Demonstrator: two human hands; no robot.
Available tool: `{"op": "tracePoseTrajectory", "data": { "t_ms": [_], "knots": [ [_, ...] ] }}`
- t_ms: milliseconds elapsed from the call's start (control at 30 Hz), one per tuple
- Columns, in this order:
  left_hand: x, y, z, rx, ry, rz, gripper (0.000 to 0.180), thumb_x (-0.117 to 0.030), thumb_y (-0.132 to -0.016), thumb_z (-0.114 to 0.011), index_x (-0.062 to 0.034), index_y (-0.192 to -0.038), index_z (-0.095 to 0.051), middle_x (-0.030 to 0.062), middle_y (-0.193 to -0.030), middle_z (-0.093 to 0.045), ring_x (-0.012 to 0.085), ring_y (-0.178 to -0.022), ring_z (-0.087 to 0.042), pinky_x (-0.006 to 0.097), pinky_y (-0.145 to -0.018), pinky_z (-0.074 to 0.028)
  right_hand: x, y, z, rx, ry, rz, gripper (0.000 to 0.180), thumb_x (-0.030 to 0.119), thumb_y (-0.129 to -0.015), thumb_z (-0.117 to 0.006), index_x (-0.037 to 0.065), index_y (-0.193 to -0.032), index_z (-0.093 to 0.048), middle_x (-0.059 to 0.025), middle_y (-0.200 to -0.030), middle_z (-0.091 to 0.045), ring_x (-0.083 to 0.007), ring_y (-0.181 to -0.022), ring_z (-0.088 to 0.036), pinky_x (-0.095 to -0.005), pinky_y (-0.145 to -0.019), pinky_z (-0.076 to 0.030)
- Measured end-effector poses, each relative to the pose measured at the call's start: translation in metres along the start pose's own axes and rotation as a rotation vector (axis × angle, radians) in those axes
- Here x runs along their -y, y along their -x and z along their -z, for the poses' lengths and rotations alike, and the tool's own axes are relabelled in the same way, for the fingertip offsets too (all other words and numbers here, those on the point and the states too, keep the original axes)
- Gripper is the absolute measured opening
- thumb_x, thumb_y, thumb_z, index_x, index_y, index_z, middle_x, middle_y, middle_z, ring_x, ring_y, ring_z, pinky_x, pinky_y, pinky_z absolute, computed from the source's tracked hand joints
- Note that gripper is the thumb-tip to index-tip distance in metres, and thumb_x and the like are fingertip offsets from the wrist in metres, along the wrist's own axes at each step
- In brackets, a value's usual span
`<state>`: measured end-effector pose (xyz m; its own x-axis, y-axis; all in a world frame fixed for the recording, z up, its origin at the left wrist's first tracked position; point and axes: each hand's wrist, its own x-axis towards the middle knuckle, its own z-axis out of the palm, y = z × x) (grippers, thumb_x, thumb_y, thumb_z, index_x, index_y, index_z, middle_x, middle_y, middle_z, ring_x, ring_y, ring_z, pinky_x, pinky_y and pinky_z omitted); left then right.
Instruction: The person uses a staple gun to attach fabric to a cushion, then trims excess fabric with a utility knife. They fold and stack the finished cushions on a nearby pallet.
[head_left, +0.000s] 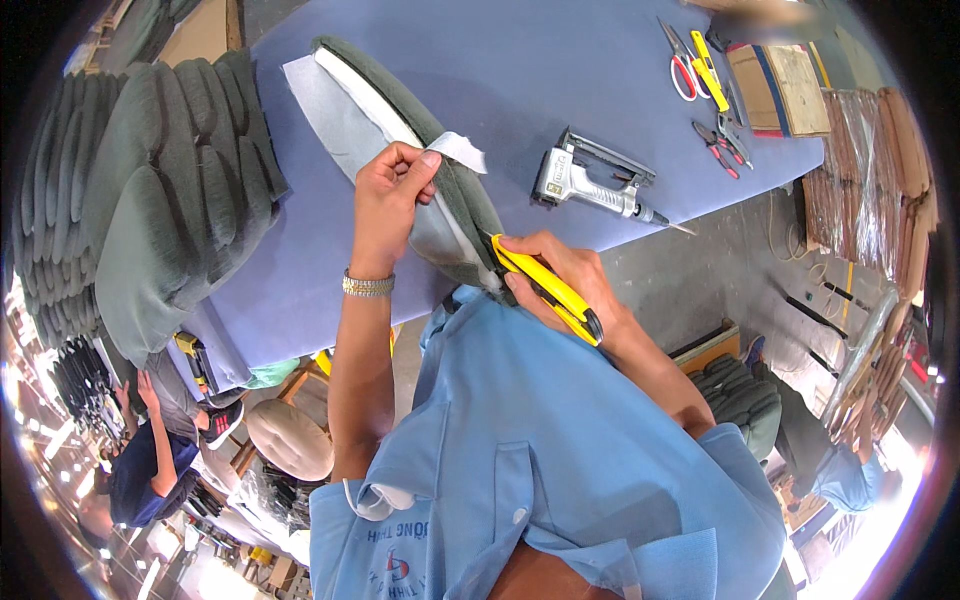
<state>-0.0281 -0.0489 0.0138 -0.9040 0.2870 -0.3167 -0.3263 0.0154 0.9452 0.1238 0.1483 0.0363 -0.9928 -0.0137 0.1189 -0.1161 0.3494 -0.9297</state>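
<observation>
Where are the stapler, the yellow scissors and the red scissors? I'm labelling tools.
stapler (585, 182), head view, on its metal body.
yellow scissors (548, 288), head view, on the handle in the right hand.
red scissors (682, 72), head view, on a red handle loop.

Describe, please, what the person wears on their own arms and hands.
Both forearms are bare, with no gloves on the left hand or right hand. A metal link wristwatch band circles the left wrist. Short light blue shirt sleeves end above the elbows.
</observation>
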Motion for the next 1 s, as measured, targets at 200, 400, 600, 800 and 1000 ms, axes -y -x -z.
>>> {"op": "tracePoseTrajectory", "data": {
  "t_ms": [200, 400, 600, 800, 1000],
  "knots": [
    [0.003, -0.005, 0.002, 0.036, 0.085, 0.036, 0.020, -0.020, -0.096, -0.075, -0.0064, -0.086, -0.064, -0.0024, -0.075, -0.061, 0.0066, -0.067, -0.054, 0.023, -0.065, -0.044, 0.000, 0.007, 0.000, -0.011, -0.014, -0.032, 0.038, 0.006, -0.087, -0.077, 0.009, -0.123, -0.064, -0.0071, -0.069, -0.064, -0.0190, -0.057, -0.065, -0.0320, -0.055, -0.052],
    [0.005, 0.006, 0.006, 0.149, 0.313, 0.023, 0.014, -0.016, -0.099, -0.071, -0.0063, -0.091, -0.064, -0.0023, -0.081, -0.063, 0.0059, -0.073, -0.055, 0.023, -0.069, -0.044, -0.007, 0.008, -0.005, -0.091, 0.012, 0.030, 0.038, 0.007, -0.088, -0.077, 0.009, -0.124, -0.064, -0.0075, -0.075, -0.068, -0.0174, -0.059, -0.067, -0.0307, -0.056, -0.052],
    [0.001, 0.014, -0.002, 0.096, 0.245, -0.041, 0.013, -0.016, -0.100, -0.069, -0.0053, -0.094, -0.064, -0.0021, -0.083, -0.064, 0.0062, -0.073, -0.055, 0.022, -0.069, -0.044, -0.002, 0.014, -0.004, -0.053, -0.014, -0.036, 0.038, 0.006, -0.087, -0.078, 0.009, -0.123, -0.065, -0.0085, -0.078, -0.069, -0.0185, -0.059, -0.067, -0.0311, -0.056, -0.052],
    [0.007, 0.003, -0.001, 0.135, 0.356, 0.006, 0.012, -0.015, -0.100, -0.069, -0.0057, -0.094, -0.065, -0.0014, -0.082, -0.064, 0.0062, -0.069, -0.055, 0.022, -0.064, -0.045, 0.005, 0.019, 0.004, -0.022, -0.016, -0.074, 0.036, 0.006, -0.088, -0.077, 0.008, -0.121, -0.065, -0.0080, -0.078, -0.069, -0.0182, -0.060, -0.067, -0.0308, -0.057, -0.052],
    [0.009, -0.002, -0.001, 0.128, 0.381, 0.043, 0.011, -0.014, -0.101, -0.068, -0.0055, -0.094, -0.065, -0.0009, -0.082, -0.065, 0.0061, -0.069, -0.056, 0.022, -0.062, -0.045, 0.007, 0.031, 0.009, 0.016, -0.032, -0.107, 0.035, 0.007, -0.088, -0.077, 0.007, -0.121, -0.064, -0.0088, -0.079, -0.069, -0.0186, -0.062, -0.068, -0.0318, -0.059, -0.053]
  ]
}}
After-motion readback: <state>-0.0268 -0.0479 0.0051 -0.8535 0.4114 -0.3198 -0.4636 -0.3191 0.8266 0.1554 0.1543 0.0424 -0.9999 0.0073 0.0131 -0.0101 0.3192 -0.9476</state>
